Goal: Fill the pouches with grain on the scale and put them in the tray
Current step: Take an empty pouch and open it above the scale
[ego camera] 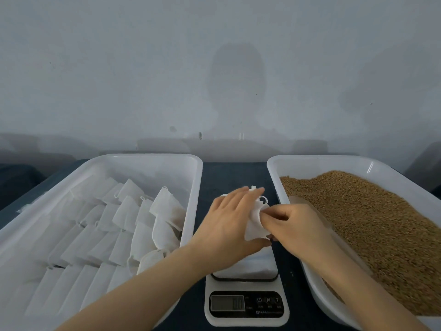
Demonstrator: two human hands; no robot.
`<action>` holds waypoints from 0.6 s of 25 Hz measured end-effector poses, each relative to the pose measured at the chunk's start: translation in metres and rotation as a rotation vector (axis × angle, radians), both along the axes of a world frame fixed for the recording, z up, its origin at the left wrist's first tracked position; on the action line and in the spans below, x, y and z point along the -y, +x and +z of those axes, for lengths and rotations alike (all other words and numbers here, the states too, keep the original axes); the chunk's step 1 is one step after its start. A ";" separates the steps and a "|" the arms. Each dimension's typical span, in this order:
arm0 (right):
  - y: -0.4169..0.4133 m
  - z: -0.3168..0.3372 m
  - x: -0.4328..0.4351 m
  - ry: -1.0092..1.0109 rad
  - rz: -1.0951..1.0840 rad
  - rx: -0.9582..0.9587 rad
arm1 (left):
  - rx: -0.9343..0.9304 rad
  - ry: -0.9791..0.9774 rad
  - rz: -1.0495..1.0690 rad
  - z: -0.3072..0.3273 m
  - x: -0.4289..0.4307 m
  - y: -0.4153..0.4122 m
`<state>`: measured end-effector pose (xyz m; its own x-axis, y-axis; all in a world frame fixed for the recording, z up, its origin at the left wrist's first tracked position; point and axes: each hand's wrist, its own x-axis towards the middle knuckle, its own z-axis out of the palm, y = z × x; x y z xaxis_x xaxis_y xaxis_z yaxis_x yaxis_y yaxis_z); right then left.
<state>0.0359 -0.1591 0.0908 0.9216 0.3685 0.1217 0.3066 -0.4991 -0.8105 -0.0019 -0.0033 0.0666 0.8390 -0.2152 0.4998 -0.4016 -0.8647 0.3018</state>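
A small white cloth pouch [256,222] sits above the scale [247,304], whose white platform lies partly under my hands. My left hand [229,223] lies flat with straight fingers over the pouch's left side. My right hand [293,225] pinches the pouch's open edge with curled fingers. To the left, a white tray [193,177] holds several white pouches in overlapping rows. To the right, another white tray [274,173] holds a heap of brown grain [372,225].
The trays and scale stand on a dark blue table [233,173] against a pale wall. A scoop-like pale shape [298,200] lies half buried in the grain near my right hand. The scale's display faces me at the near edge.
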 end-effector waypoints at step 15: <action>0.060 -0.002 0.069 -1.067 -0.304 -0.080 | -0.520 -0.277 0.068 -0.004 -0.004 0.006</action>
<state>0.0963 -0.2280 0.0888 0.9824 0.0065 -0.1868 0.0194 -0.9975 0.0674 0.0045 0.0007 0.0628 0.9962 -0.0724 0.0493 -0.0868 -0.7441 0.6624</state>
